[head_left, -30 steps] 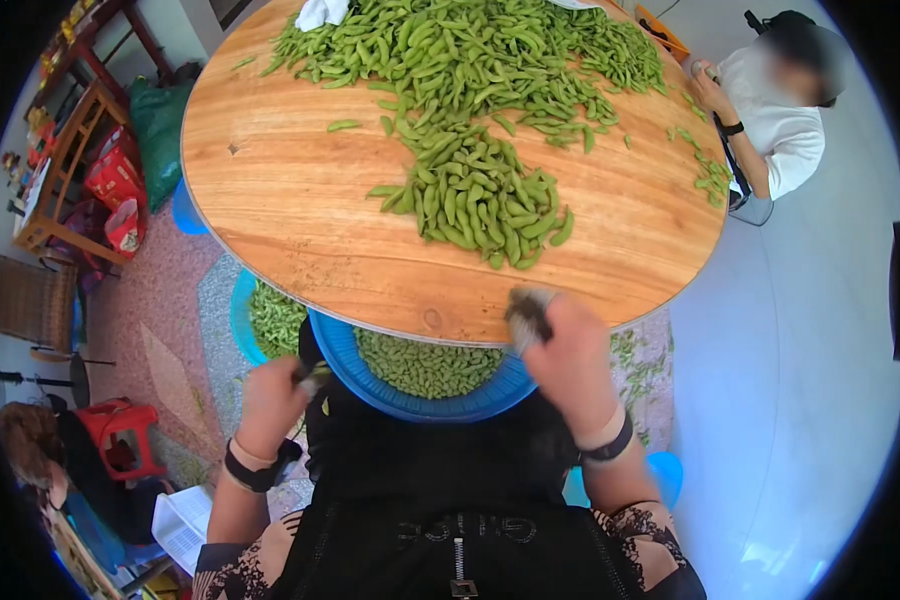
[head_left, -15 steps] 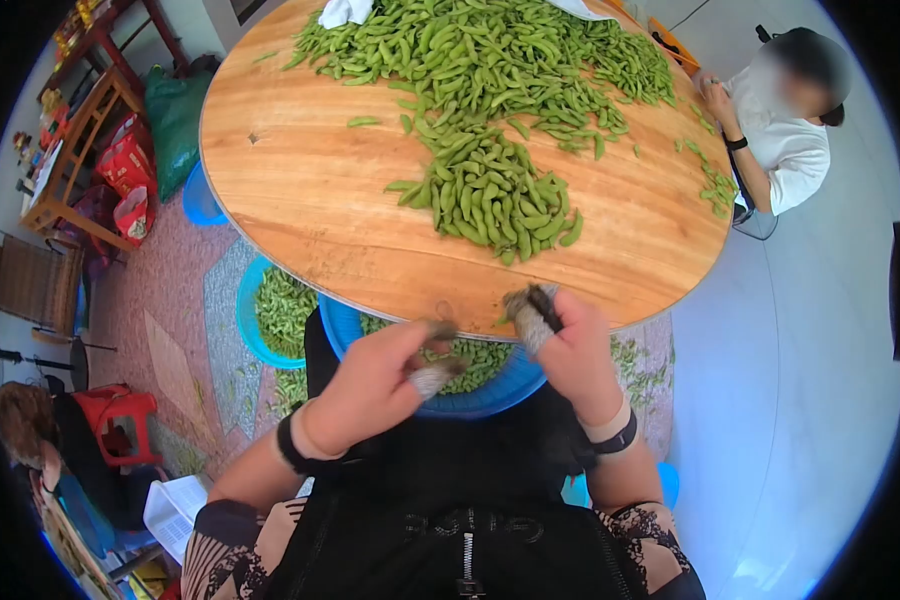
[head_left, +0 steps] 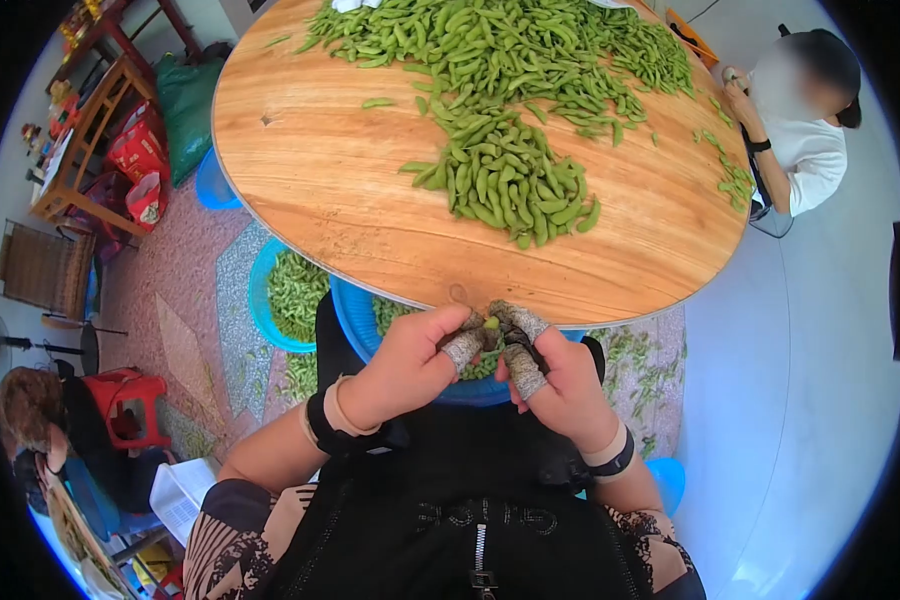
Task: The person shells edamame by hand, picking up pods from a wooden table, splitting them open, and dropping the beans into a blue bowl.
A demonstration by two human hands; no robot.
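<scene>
My left hand [head_left: 415, 358] and my right hand [head_left: 553, 375] meet at the near edge of the round wooden table [head_left: 370, 235], above a blue basin [head_left: 355, 315]. Their fingertips are wrapped in stained, greyish tape. Both hands pinch a green pod [head_left: 491, 323], mostly hidden between the fingers. Shelled green beans [head_left: 480, 367] lie in the basin, partly covered by my hands. On the table, a small pile of green pods [head_left: 510, 185] joins a larger heap [head_left: 490, 50] behind it.
A turquoise basin of pods [head_left: 295, 295] stands on the floor at left, near scattered pods [head_left: 635, 365] at right. One person [head_left: 805, 130] sits at the table's right; another [head_left: 45, 420] sits at lower left beside a red stool [head_left: 128, 400]. A white basket [head_left: 182, 495] is nearby.
My two hands have come together over the basin, with the pod now between their fingertips. The whole view has shifted slightly.
</scene>
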